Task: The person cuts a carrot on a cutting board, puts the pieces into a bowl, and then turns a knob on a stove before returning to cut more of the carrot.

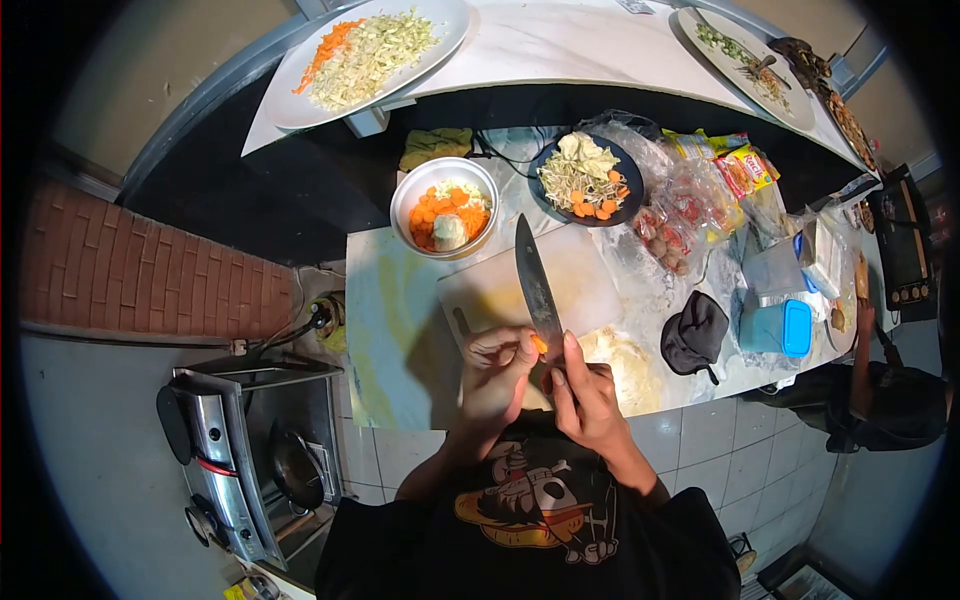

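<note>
My right hand is closed round the handle of a large knife, whose blade points away from me over the white cutting board. Close beside it, my left hand pinches a small orange carrot piece near the base of the blade. Beyond the board stands a metal bowl with carrot pieces and a pale lump. To its right, a dark plate holds sprouts, carrot slices and leafy pieces.
Plastic bags, a black cap and a blue-lidded container lie at the right. A raised white shelf carries a large oval plate. Another person stands far right. A stove is at left.
</note>
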`<state>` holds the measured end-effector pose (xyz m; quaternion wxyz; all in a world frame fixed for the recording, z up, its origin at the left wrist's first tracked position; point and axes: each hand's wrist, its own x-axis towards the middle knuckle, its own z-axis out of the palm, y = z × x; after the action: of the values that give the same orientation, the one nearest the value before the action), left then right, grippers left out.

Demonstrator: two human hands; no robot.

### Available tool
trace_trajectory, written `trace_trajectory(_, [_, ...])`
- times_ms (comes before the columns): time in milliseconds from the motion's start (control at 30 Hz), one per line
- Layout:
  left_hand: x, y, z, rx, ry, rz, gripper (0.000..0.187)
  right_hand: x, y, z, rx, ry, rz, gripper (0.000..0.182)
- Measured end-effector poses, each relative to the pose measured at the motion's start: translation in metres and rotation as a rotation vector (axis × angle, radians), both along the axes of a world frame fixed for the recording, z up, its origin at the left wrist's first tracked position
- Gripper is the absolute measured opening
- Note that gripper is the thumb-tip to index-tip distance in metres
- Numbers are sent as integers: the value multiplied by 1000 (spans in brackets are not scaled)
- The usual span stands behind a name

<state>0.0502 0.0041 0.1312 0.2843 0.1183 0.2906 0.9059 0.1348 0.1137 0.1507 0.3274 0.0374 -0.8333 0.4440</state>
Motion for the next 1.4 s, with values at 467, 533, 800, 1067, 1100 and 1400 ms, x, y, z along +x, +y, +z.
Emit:
trace_trajectory(467, [-12,-7,15,-245,290,74,15,2,7,10,-13,-65,32,66])
trace_trajectory(533, [-4,-1,14,-150,155,37,16,-1,4,7,-40,-30,1,65])
trace_trajectory(800, [-9,-3,10,-147,171,108,11,1,5,4,12,-29,38,66])
trace_trajectory(1067, [-33,-22,39,-615,616,77,10,3,9,15,20,-89,76,66])
trace_trajectory(1100, [-34,-21,41,-616,616,76,10,3,10,15,13,-127,95,66])
trace_trajectory(1400, [-7,0,20,-292,259,97,12,-1,4,1,-16,17,6,66])
